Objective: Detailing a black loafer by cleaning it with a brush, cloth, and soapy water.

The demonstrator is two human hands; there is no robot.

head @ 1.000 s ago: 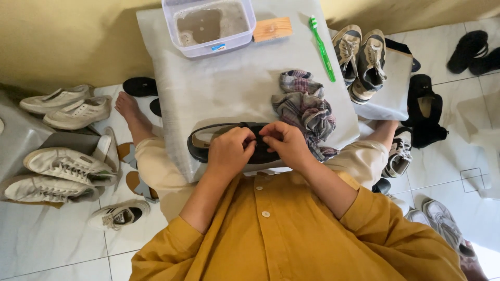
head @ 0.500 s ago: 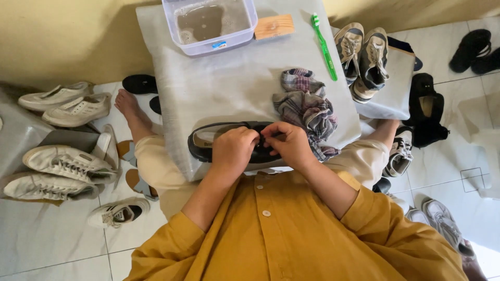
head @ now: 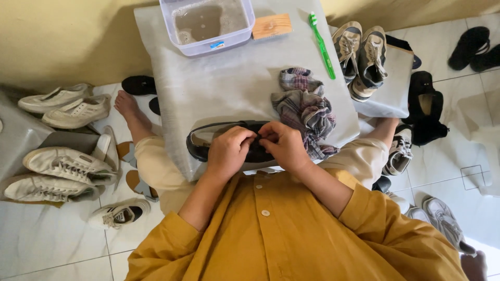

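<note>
Gripping one black shoe at the table's near edge, left hand and right hand pinch closed on its top. Nearby: one checked cloth, one green toothbrush, one plastic tub, one wooden brush.

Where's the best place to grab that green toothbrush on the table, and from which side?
Grip the green toothbrush at mid-handle, from above. It lies flat on the grey table cover, bristle head toward the far edge, with bare cover along both sides of the handle for fingers.

A small blue-and-white label sits on the clear plastic tub's near wall.
</note>
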